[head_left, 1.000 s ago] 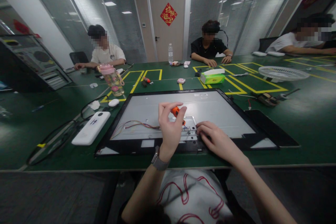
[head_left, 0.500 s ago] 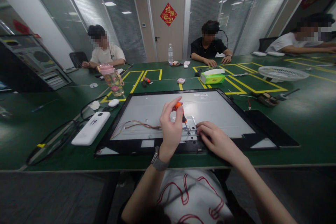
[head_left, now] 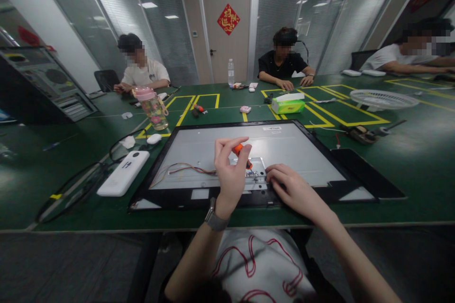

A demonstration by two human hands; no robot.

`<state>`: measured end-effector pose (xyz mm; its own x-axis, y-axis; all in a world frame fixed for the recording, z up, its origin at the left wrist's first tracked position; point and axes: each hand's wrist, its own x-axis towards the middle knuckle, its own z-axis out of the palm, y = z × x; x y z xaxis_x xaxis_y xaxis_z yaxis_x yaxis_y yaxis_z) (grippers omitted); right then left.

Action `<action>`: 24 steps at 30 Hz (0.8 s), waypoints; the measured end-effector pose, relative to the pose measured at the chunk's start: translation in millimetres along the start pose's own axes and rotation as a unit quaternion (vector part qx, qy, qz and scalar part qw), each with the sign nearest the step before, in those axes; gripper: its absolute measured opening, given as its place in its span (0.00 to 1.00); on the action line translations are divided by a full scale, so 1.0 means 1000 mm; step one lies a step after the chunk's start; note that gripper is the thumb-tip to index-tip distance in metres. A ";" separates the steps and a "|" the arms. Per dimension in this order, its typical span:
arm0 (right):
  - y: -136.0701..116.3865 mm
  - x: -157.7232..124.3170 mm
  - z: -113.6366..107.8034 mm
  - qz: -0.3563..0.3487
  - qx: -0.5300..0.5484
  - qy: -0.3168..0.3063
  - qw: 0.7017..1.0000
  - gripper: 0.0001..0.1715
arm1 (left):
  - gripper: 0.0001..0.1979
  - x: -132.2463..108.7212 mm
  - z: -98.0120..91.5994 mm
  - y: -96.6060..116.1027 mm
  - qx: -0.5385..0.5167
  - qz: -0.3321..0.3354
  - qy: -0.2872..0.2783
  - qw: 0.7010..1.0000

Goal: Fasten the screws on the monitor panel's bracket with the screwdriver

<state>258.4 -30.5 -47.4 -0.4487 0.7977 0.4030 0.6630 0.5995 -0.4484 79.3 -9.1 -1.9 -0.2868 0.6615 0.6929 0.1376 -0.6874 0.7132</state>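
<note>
A flat monitor panel (head_left: 284, 147) in a black frame lies face down on the green table before me. My left hand (head_left: 230, 174) is closed round an orange-handled screwdriver (head_left: 239, 149), its tip down on a small metal board (head_left: 256, 173) near the panel's front edge. Coloured wires (head_left: 185, 168) run left from that board. My right hand (head_left: 293, 189) rests on the panel's lower edge beside the board, fingers bent and pressing down, with nothing seen in them.
A white power bank (head_left: 123, 172) and black cables (head_left: 71, 189) lie left of the panel. A pink-lidded bottle (head_left: 153, 107), a green tissue box (head_left: 287, 103), a white fan grille (head_left: 384, 99) and a black cover (head_left: 366, 170) sit around. Three other people sit at the far side.
My left hand's fingers have shifted round the screwdriver handle, which tilted up and back down. The right hand stays put. The person at the far left pulled their hands in.
</note>
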 end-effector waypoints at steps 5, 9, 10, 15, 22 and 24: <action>-0.001 0.000 0.000 -0.004 0.003 0.009 1.000 0.14 | 0.12 -0.002 0.000 -0.004 -0.029 -0.036 -0.042 0.998; -0.001 0.000 0.000 -0.003 0.001 0.009 1.000 0.14 | 0.14 -0.003 0.000 -0.004 -0.045 -0.040 -0.058 0.996; -0.001 0.000 -0.001 -0.003 0.000 0.009 1.000 0.14 | 0.13 -0.002 0.000 -0.004 -0.035 -0.028 -0.053 0.998; -0.003 0.000 -0.002 -0.004 -0.005 0.011 1.000 0.14 | 0.08 0.000 -0.001 -0.002 0.008 0.033 -0.033 0.999; -0.002 0.000 -0.001 -0.001 -0.002 0.008 1.000 0.13 | 0.10 -0.001 -0.001 -0.001 -0.002 0.003 -0.024 1.000; -0.002 0.001 -0.001 -0.002 -0.001 0.009 1.000 0.14 | 0.14 -0.002 -0.001 -0.002 -0.023 -0.018 -0.038 0.999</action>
<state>257.5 -31.3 -45.1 -0.4401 0.7945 0.4185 0.6634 0.6018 -0.4448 78.7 -9.4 -4.4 -0.2180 0.7052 0.6746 0.0844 -0.6750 0.7330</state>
